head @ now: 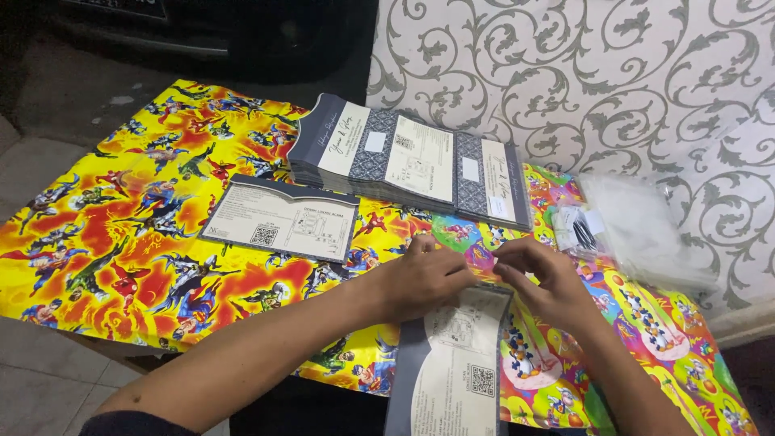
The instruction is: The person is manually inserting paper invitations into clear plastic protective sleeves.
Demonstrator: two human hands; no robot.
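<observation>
Both hands meet at the far end of a long grey-and-cream card (454,363) that lies on the counter (121,266) and runs toward the person, its near end cut off by the bottom edge of the view. The left hand (424,278) rests on the card's upper left corner with its fingers curled down, pinching the edge; the right hand (545,282) pinches the upper right corner between thumb and fingertips. The counter is covered with bright cartoon-printed wrapping paper, yellow and red on the left, multicoloured on the right. Beyond the hands sits a fanned stack of cards (412,161) of the same kind, and to the left of them one single card (282,220) lies flat and apart. To the right, near the patterned wall (581,73), lies a pile of clear plastic sleeves (638,226), somewhat blurred.
</observation>
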